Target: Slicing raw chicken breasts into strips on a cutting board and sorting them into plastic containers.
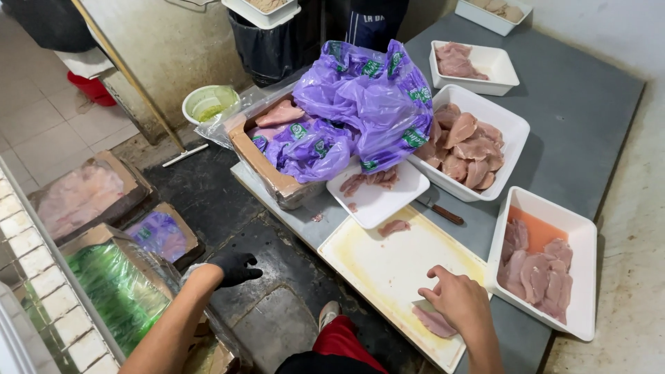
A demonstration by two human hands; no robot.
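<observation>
The right hand (458, 299) is lying palm-down on the pale, stained rectangular plastic cutting board (388, 266), forearm running in from the lower edge, fingers loosely spread and pressing on a flat pink piece of raw chicken (434, 323) at the board's near edge; the fingers are not curled around it. The left hand (235, 267), wearing a black glove, is hanging out over the dark floor to the left of the board, arm bent and extended away from the body, its fingers half curled with nothing between them. A smaller scrap of raw meat (393, 227) is lying at the board's far edge. Just right of the board, a white rectangular tray of chicken fillets (578, 235) is sitting, and a brown-handled knife (439, 211) is resting beyond the board's far corner.
</observation>
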